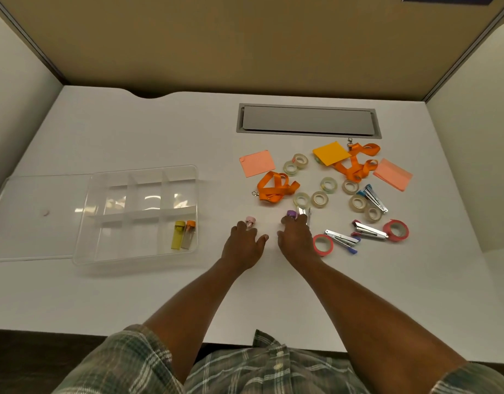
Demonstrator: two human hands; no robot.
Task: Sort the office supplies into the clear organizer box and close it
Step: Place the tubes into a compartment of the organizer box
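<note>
Hands work at once: my left hand [243, 242] pinches a pink-capped tube [250, 222], my right hand [296, 236] closes on a purple-capped one [291, 214] beside a stapler [305, 213]. Box [137, 253] sits open to the left, two tubes [183, 234] in its near right cell. I judge the right fingers could drag the stapler along, or either small tube could slip and roll.

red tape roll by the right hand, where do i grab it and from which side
Take the red tape roll from above: it lies flat with its open core facing up. Put one finger in the core and the thumb on the outer rim. Use its near-left edge, since a stapler crowds the far-right side. The right hand is right beside it.
</note>
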